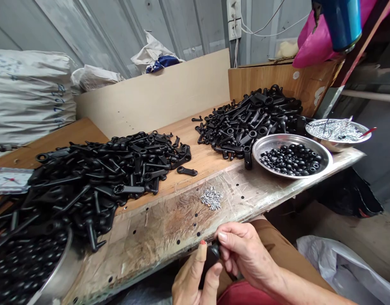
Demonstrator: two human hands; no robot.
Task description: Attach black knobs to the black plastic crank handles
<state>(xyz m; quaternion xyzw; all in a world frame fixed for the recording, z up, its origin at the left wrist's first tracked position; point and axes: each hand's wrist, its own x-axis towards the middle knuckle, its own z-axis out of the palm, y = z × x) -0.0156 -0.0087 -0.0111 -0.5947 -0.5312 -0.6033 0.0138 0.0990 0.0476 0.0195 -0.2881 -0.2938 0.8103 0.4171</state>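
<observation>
My left hand [195, 279] and my right hand [242, 252] meet just below the workbench's front edge, both pinching one small black plastic part [214, 252] between their fingertips. Most of that part is hidden by the fingers. A small heap of short silver pins [211, 198] lies on the bench directly above the hands. A large pile of black plastic levers [96, 178] covers the left of the bench. A second pile of black levers [248, 120] lies at the back right.
A steel bowl of black beads [291, 159] and a steel bowl of silver pins [337, 131] stand at the right end. Another bowl of beads [29, 267] sits bottom left. A small clock [9, 180] lies far left. Sacks [29, 95] are stacked behind.
</observation>
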